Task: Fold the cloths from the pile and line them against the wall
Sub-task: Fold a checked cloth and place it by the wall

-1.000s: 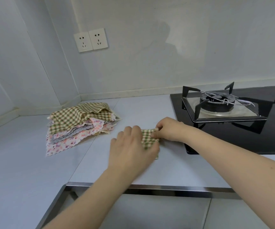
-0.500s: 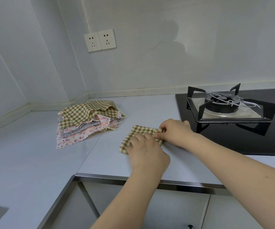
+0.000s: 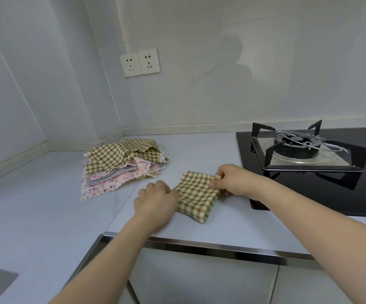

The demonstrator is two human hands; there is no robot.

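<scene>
Sliding off the top of the green checked cloth (image 3: 196, 195), my left hand (image 3: 155, 201) now grips its left edge while my right hand (image 3: 232, 181) pinches the far right corner. It lies folded small near the worktop (image 3: 46, 216) front edge, beside the hob (image 3: 309, 172), so I judge it ready for the wall, with the pile (image 3: 122, 165) waiting in the back corner

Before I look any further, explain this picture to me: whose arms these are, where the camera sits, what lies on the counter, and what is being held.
No machine here: a person wears a camera on the head, looking down at their own arms. On the pale counter lies a small checked cloth, folded. The left hand grips its left edge; the right hand pinches its far right corner. Behind, near the corner, sits the pile of cloths, checked and flowered. To the right is a black gas stove. Two wall sockets hang above. No folded cloth stands against the wall yet.
</scene>
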